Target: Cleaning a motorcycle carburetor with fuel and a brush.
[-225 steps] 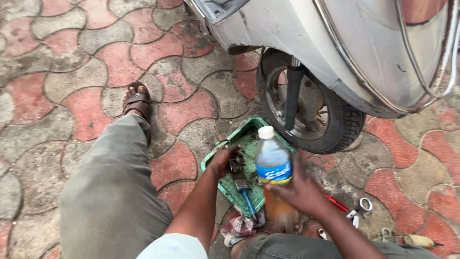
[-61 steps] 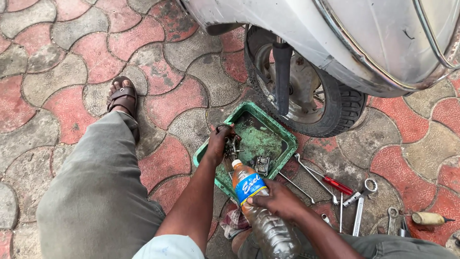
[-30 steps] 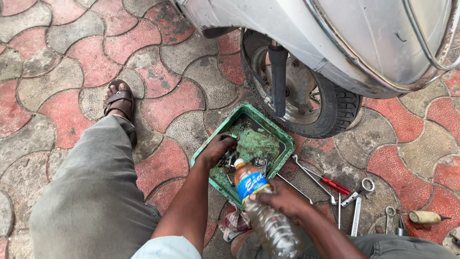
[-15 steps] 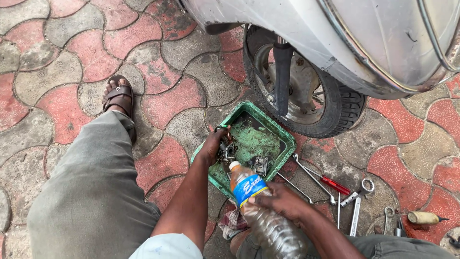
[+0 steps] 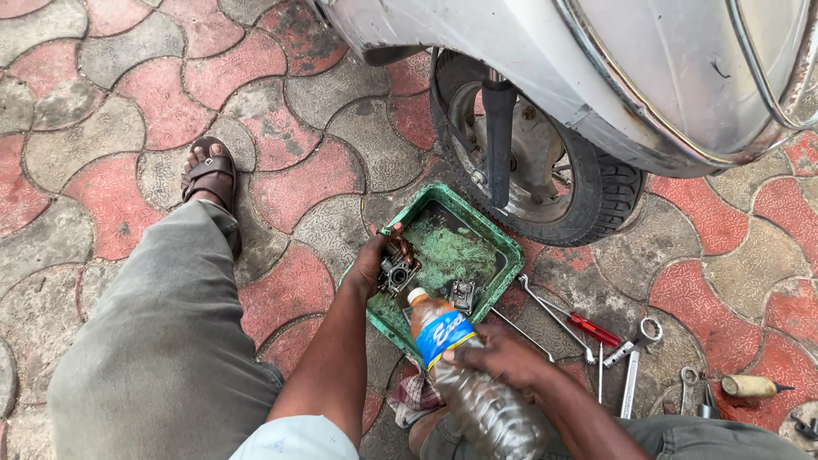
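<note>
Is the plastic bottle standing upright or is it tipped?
Tipped. The right hand holds the plastic bottle slanted, its neck pointing toward the green tray.

You are working in flat, even daylight, bright enough to read every paver (image 5: 290,179) and with no hard-edged shadows anywhere. The only real darkness sits under the scooter body (image 5: 545,60), far right, where the wheel (image 5: 545,170) and its well fall into soft shade. A pale sheen runs along the silver panel, and small highlights glint off the clear plastic bottle (image 5: 464,375) near you. Focus holds across most of the scene; the trouser leg (image 5: 162,341) at the near left edge looks slightly soft. Straight lines bow a little toward the corners.
</note>
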